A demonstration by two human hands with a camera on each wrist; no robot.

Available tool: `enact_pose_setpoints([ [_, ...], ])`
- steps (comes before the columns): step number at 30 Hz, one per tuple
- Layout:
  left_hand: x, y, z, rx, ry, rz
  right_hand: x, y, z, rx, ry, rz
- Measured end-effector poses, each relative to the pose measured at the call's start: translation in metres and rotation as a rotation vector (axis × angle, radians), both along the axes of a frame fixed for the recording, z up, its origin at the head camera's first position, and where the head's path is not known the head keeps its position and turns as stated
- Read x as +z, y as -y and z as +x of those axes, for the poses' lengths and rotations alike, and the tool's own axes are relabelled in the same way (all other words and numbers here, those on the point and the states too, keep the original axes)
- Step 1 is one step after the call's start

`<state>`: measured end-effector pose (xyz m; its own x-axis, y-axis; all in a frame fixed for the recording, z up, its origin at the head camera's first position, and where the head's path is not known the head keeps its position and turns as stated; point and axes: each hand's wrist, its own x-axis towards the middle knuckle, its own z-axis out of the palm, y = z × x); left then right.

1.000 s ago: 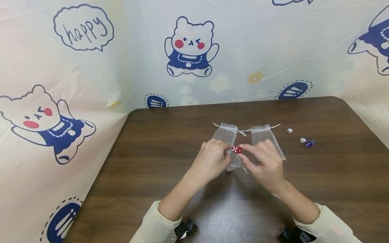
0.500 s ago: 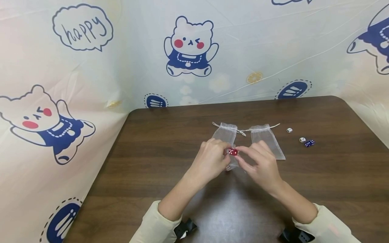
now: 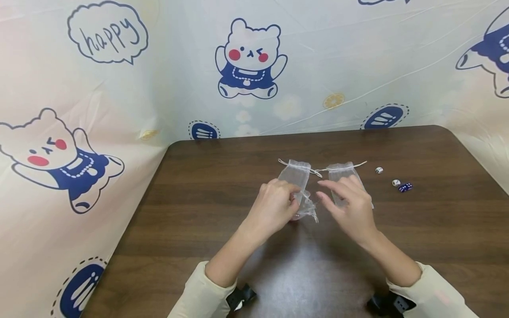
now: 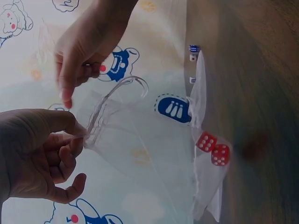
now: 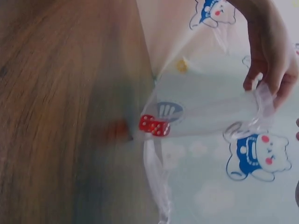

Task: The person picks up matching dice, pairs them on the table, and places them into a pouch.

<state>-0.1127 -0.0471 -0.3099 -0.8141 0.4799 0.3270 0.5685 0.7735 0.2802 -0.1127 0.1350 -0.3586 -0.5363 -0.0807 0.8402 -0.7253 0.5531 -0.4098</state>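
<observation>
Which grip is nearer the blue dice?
Right. The right grip is to the left of the blue dice, not touching them. The left grip is farther left, past the right one, pinching the sheer bag.

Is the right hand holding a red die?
No, the right hand shows an empty gap between thumb and forefinger, while two red dice lie inside the bag that the left hand pinches.
</observation>
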Motion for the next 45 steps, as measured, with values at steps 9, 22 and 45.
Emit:
enact_pose_setpoints([
  [9,0.002,-0.001,0.0,-0.001,0.006,0.021,-0.013,-0.022,-0.003,0.144,0.841,-0.07],
  [22,0.002,-0.001,0.001,0.003,0.014,0.038,-0.022,-0.025,-0.005,0.356,1.009,-0.021],
  [45,-0.002,0.0,0.0,-0.023,0.16,0.267,-0.022,-0.021,-0.005,0.328,0.967,-0.07],
])
